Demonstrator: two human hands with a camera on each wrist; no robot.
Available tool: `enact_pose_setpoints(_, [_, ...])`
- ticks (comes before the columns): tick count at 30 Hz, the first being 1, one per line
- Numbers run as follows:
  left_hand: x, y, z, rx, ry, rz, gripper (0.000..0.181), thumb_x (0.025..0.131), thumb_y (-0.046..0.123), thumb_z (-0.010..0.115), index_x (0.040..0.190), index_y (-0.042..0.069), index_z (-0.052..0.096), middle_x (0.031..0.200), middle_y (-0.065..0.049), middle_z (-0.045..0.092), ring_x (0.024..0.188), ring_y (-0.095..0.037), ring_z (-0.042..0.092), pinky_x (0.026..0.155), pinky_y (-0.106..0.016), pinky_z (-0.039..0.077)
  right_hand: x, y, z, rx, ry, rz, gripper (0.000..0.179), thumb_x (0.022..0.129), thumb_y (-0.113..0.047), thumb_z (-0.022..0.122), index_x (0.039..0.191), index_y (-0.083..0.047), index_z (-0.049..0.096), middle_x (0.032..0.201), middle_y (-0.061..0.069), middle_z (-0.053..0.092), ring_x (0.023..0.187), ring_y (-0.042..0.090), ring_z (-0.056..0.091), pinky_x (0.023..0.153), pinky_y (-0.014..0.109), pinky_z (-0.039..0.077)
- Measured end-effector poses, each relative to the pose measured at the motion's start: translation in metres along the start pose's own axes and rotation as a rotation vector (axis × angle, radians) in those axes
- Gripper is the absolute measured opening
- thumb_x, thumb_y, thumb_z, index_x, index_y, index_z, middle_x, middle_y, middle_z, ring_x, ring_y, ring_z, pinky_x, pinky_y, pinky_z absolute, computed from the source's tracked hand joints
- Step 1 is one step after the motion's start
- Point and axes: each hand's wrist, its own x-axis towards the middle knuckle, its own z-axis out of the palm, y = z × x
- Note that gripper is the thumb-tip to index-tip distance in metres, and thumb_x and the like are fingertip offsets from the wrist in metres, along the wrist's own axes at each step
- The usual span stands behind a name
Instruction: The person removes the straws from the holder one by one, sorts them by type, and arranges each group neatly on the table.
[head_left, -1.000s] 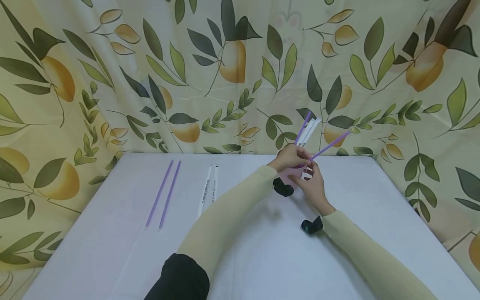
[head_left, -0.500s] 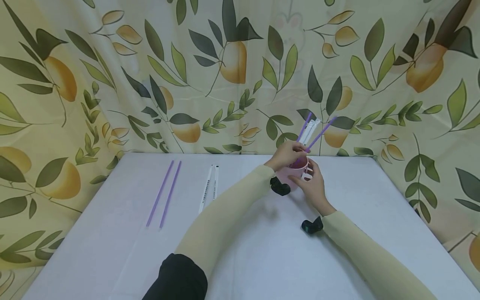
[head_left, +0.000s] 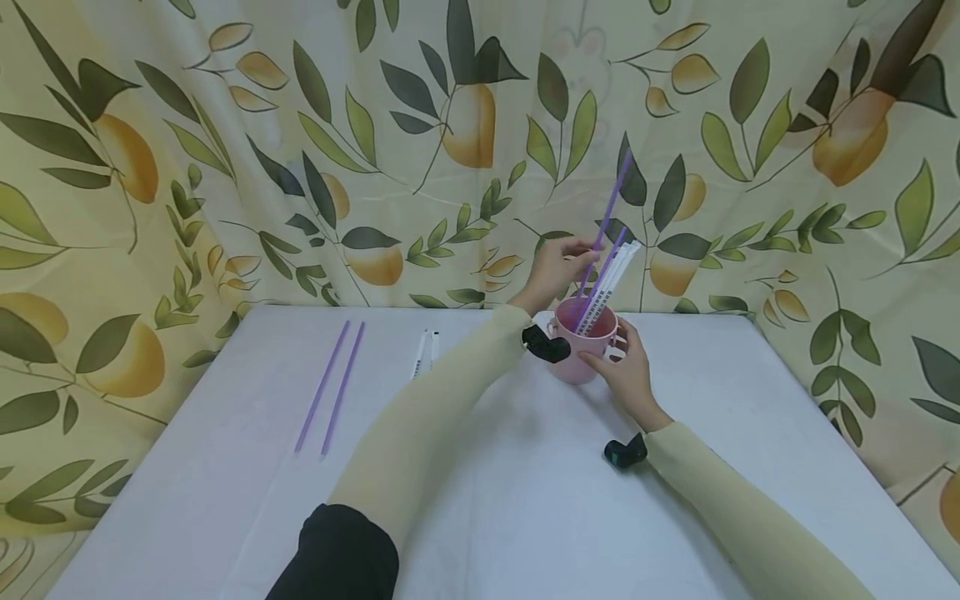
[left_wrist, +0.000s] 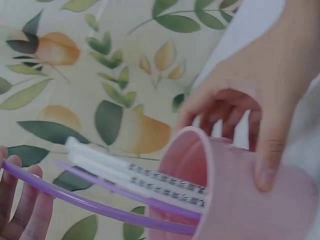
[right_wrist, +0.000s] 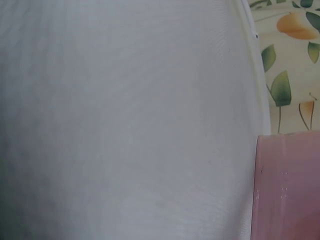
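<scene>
- Pink cup (head_left: 576,367), two-handled: stood upright on the counter (head_left: 540,500), near the far edge; in the right wrist view, only part of its wall is shown.
- Raised purple straw (head_left: 612,200): pinched by the left hand (head_left: 557,268), lower end inside the cup; its bend is revealed by the left wrist view.
- Right hand (head_left: 630,375): curled round the cup's right side, thumb pressed to the wall.
- Second purple straw (left_wrist: 102,181), printed white sticks (left_wrist: 107,159): leaned inside the cup.
- Loose purple straws (head_left: 343,387), two; loose white sticks (head_left: 419,354), partly covered by the outstretched left sleeve (head_left: 405,450): seen in the head view alone.
- Leaf-patterned cloth (head_left: 480,208): hung beyond the far edge.
</scene>
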Motion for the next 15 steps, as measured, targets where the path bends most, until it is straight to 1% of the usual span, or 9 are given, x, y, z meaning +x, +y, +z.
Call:
enact_pose_setpoints(2, [0.0,0.008,-0.008,-0.048,-0.003,-0.035,0.029,0.093,0.015,0.057,0.119,0.003,0.062,0.115,-0.015,0.065,0.1,-0.024,0.067,0.08,-0.024,0.057,0.0,0.0,0.0,-0.001,0.001,0.003,0.083,0.08,-0.022,0.075,0.146,-0.011,0.026,0.144,0.018,0.038,0.125,0.037,0.042,0.101,0.05,0.042])
enact_pose_setpoints(4, [0.0,0.013,-0.015,-0.079,0.012,-0.049,0.03,0.093,0.017,0.057,0.12,0.004,0.062,0.117,-0.016,0.065,0.102,-0.024,0.066,0.08,-0.022,0.056,0.001,0.0,0.0,0.0,0.0,0.008,0.084,0.08,-0.022,0.075,0.146,-0.011,0.025,0.144,0.018,0.038,0.125,0.036,0.043,0.101,0.05,0.042])
enact_pose_setpoints(6, [0.0,0.018,-0.022,-0.13,0.039,-0.054,0.03,0.093,0.017,0.057,0.12,0.004,0.062,0.118,-0.017,0.064,0.105,-0.026,0.064,0.082,-0.024,0.056,0.001,0.0,-0.001,0.0,-0.002,0.013,0.084,0.08,-0.022,0.075,0.147,-0.011,0.025,0.144,0.018,0.038,0.125,0.036,0.042,0.101,0.05,0.041])
enact_pose_setpoints(11, [0.001,0.027,-0.04,-0.204,0.15,0.005,0.03,0.093,0.014,0.057,0.12,0.002,0.062,0.112,-0.019,0.065,0.103,-0.032,0.064,0.082,-0.027,0.057,0.001,-0.001,-0.001,0.002,-0.001,0.016,0.085,0.08,-0.023,0.076,0.147,-0.01,0.025,0.144,0.019,0.038,0.125,0.037,0.042,0.101,0.051,0.042])
enact_pose_setpoints(13, [-0.001,0.031,-0.048,-0.22,0.18,0.03,0.03,0.093,0.013,0.056,0.12,0.002,0.062,0.111,-0.019,0.066,0.102,-0.033,0.065,0.081,-0.028,0.057,0.001,-0.001,-0.001,0.005,0.003,0.015,0.085,0.079,-0.022,0.076,0.146,-0.01,0.026,0.143,0.019,0.038,0.124,0.036,0.043,0.101,0.05,0.042])
enact_pose_setpoints(15, [-0.004,0.034,-0.058,-0.244,0.196,0.052,0.03,0.093,0.011,0.056,0.121,0.001,0.062,0.111,-0.02,0.066,0.1,-0.034,0.065,0.08,-0.029,0.058,0.001,0.0,0.0,0.004,0.006,0.014,0.084,0.079,-0.022,0.076,0.146,-0.01,0.026,0.143,0.019,0.039,0.123,0.036,0.043,0.1,0.048,0.042])
